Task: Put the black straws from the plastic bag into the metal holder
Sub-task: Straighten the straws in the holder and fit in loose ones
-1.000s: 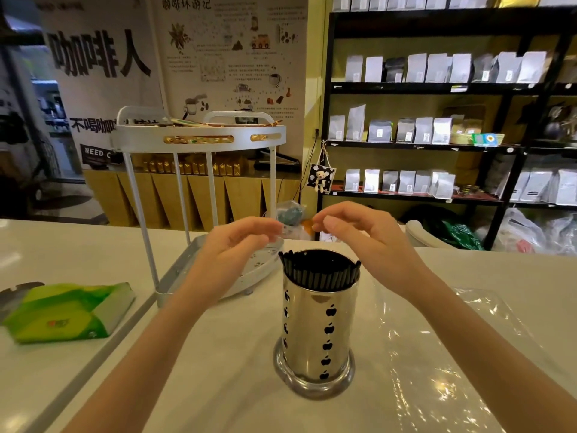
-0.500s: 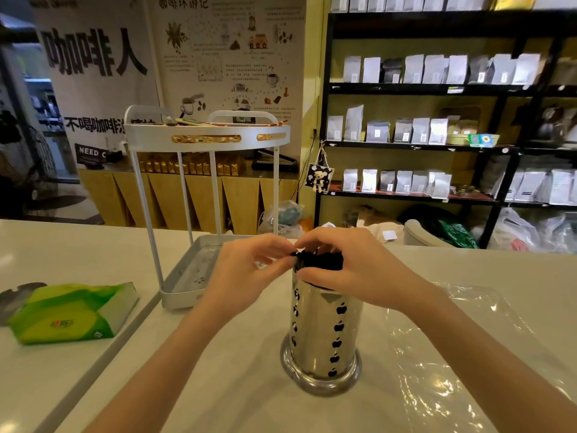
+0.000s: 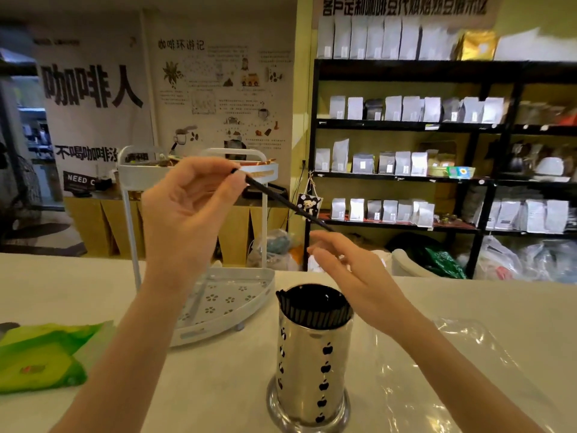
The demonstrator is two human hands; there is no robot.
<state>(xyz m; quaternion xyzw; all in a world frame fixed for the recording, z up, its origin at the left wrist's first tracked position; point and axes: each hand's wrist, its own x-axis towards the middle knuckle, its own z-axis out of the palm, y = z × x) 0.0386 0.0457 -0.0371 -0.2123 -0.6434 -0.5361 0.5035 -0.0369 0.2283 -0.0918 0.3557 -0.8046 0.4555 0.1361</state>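
The shiny metal holder with black apple cut-outs stands on the white counter, packed with black straws whose tops show at its rim. My left hand is raised high above and left of the holder, pinching one black straw that slants down to the right. My right hand hovers just above the holder's right rim, fingers spread, touching nothing I can see. The clear plastic bag lies flat on the counter to the right.
A white two-tier corner rack stands just left of and behind the holder. A green packet lies at the counter's left edge. Black shelving with white pouches fills the wall beyond the counter.
Both hands were at the holder's rim. My left hand has risen up and left, drawing one black straw out with it; my right hand has let go and opened.
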